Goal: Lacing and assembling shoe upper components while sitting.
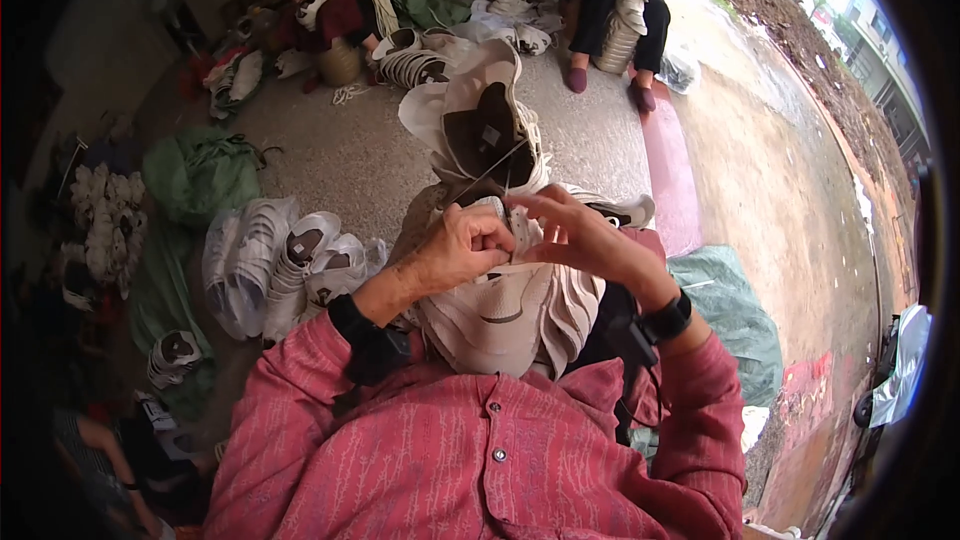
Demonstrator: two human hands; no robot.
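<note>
On my lap rests a stack of off-white shoe uppers (485, 325), with curved edges fanned out towards me. A large upper with a dark brown lining (490, 135) stands up beyond my hands. My left hand (475, 242) is closed over the middle of the stack, its fingertips pinched together by a white eyelet strip (521, 230). What the pinch holds is hidden, though a thin pale strand (490, 170) slants up and right from near this hand. Across from it, my right hand (582, 237) has its fingers spread and bent, thumb and index apart around the strip.
Bundled shoe uppers (265, 255) stand on the floor at left, beside a green sack (200, 175). Another green sack (730, 315) lies at right. Two people sit opposite; one has a stack of uppers (622, 35) between the knees. A pink strip (672, 175) edges the floor.
</note>
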